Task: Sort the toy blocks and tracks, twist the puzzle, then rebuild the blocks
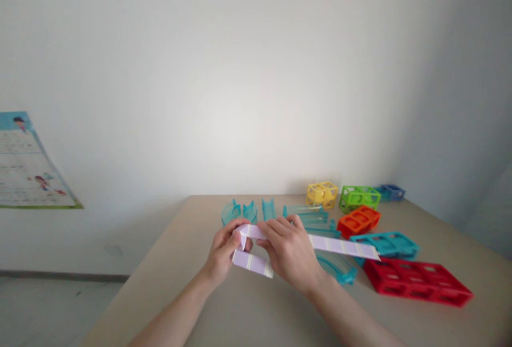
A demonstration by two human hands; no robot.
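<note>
A lilac strip [340, 245] with pale cross bands, looking like paper or card, is held above the table in both hands. My left hand [222, 251] pinches it at a bend, with the thumb against the folded part. My right hand [290, 248] is closed over the strip just right of the bend, and its fingers hide that stretch. One long end sticks out to the right past my right hand. A shorter end hangs below, between the hands. Behind them lie translucent teal track pieces [269, 209], partly covered by my right hand.
To the right on the table [160, 283] sit open-frame blocks: red [418, 281], teal [388, 244], orange [359, 221], green [360, 198], yellow [321, 194] and dark blue [392, 192]. A round teal piece [229, 214] stands near the back. A poster [32, 166] hangs on the wall at left.
</note>
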